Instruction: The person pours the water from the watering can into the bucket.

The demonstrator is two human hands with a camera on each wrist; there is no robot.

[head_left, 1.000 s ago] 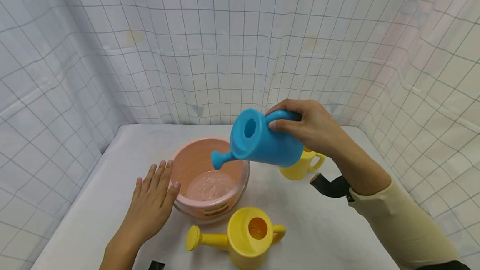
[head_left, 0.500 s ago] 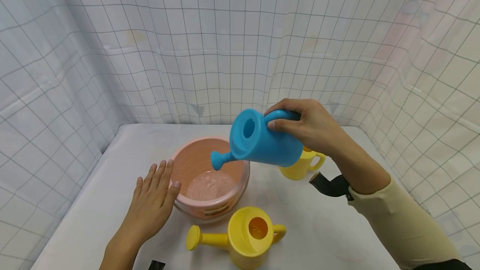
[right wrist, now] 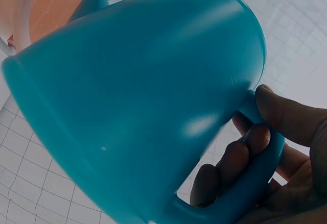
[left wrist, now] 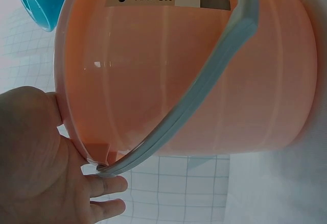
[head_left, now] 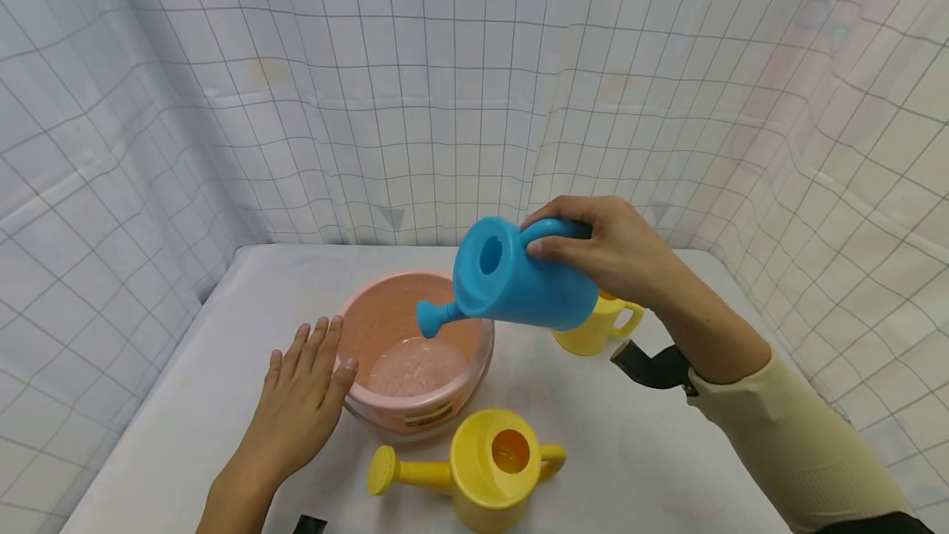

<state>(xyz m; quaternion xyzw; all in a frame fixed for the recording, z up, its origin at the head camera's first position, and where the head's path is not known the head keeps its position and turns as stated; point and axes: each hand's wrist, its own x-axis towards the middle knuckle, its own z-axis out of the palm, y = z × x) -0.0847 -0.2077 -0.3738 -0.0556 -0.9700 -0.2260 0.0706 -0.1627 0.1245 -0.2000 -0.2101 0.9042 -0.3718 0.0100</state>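
My right hand (head_left: 608, 250) grips the handle of a blue watering can (head_left: 544, 291), fingers wrapped round it in the right wrist view. The can tilts left, its spout over a pink bucket (head_left: 393, 311). Rippled, clear liquid, apparently water, covers the bucket's bottom; I cannot make out a stream from the spout. My left hand (head_left: 300, 402) rests on the bucket's left rim with its fingers straight. In the left wrist view, the palm and thumb touch the rim near one end of the grey bail handle (left wrist: 189, 104).
A yellow watering can (head_left: 478, 468) stands in front of the bucket, its spout pointing left. Behind the blue can, partly hidden, is another yellow can (head_left: 586, 336). A white tabletop (head_left: 630, 452) lies beneath, with a grid-patterned curtain (head_left: 460, 89) around the back and sides.
The blue watering can has shifted very slightly left with my right hand. The left hand, bucket and yellow cans have stayed in place.
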